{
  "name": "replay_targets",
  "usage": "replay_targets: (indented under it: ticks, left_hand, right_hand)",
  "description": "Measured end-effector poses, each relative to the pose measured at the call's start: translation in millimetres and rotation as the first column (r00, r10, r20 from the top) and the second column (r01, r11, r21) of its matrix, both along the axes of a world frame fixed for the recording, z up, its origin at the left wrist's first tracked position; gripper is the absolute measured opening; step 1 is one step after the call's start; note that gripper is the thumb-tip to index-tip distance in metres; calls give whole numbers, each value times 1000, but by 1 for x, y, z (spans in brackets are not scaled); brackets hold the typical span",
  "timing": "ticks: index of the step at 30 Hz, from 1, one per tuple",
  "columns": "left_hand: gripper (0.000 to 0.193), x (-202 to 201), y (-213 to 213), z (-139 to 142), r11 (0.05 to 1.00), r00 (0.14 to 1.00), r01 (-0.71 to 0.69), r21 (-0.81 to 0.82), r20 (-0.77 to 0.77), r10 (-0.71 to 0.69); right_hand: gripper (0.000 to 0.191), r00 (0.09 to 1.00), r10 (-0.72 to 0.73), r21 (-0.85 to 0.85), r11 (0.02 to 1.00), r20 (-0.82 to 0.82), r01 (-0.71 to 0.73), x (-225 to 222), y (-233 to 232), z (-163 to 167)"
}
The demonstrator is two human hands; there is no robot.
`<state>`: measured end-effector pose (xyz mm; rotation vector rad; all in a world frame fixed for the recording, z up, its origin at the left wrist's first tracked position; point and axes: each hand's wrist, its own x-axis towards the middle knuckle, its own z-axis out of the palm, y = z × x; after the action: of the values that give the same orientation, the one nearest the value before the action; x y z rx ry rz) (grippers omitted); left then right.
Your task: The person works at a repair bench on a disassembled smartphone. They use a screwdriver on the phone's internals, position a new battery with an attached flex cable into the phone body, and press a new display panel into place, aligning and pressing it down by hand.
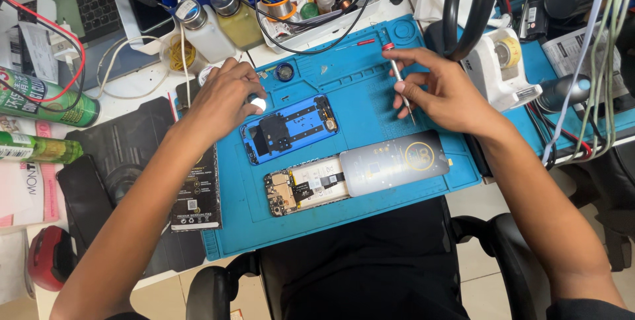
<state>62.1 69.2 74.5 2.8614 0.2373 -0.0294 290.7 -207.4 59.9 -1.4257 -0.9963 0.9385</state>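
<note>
Right hand (pixel 442 91) closed in a pencil grip on a precision screwdriver (pixel 401 79), red-capped, thin steel shaft angled down toward the blue silicone repair mat (pixel 370 68), tip just above bare mat. Left hand (pixel 223 95) curled over a small white round object (pixel 257 103), pressed at the top left corner of the blue phone back housing (pixel 290 128); object's kind not discernible.

Housing judged light, thin, stiff plastic, likely to slide unless pinned; best held by its long edges, clear of the black inner parts. Opened phone body (pixel 305 189) below it, board and flex cables exposed: fragile, edge handling only. Screwdriver light, slippery, prone to rolling.

Open mat between the hands and toward the upper right. Bottles (pixel 205 29) and cables crowd the far edge; tape dispenser (pixel 497 65) near the right wrist; front mat edge overhangs the lap.
</note>
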Motion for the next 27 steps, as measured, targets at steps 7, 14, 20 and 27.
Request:
replay_targets:
  ticks: [7, 14, 20, 27]
  left_hand:
    - [34, -1, 0, -2, 996, 998, 20, 85, -64, -15]
    - [22, 6, 2, 1, 997, 996, 78, 15, -33, -77]
    - [5, 10, -1, -3, 998, 999, 38, -46, 11, -38]
    - [1, 13, -6, -11, 992, 992, -111, -51, 49, 114]
  right_hand:
    - [49, 998, -13, -29, 999, 57, 15, 0, 0, -3]
    - [51, 993, 3, -3, 1000, 120, -2, 2, -1, -4]
    - [50, 991, -13, -31, 999, 131, 17, 2, -2, -4]
    - [49, 984, -18, -23, 1000, 178, 22, 4, -2, -6]
